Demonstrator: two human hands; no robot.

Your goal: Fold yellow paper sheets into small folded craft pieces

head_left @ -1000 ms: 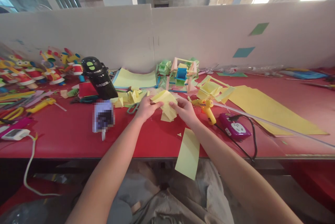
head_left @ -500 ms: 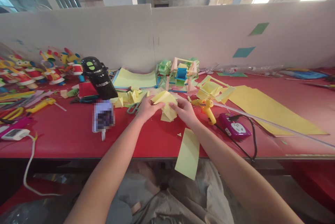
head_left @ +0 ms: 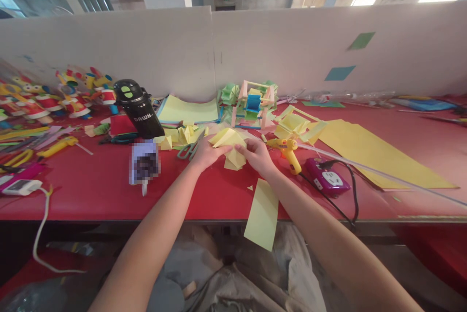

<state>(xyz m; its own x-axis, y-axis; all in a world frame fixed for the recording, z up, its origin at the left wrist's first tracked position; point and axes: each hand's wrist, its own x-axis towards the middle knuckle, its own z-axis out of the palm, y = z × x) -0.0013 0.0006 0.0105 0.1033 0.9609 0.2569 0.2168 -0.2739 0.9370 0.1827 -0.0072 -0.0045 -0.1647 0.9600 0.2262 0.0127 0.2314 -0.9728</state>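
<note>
Both hands, left hand (head_left: pixel 207 152) and right hand (head_left: pixel 257 153), pinch the folded yellow paper (head_left: pixel 229 146): light, flimsy, crease-prone, best gripped along its folded edges.

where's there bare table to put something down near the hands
Bare red table lies along the front edge, between the white cord and the left hand. A smaller patch sits between the yellow strip and the purple power strip. Behind the folded yellow paper, around the scissors, black bottle and glue gun by the right hand, it is crowded.
</note>
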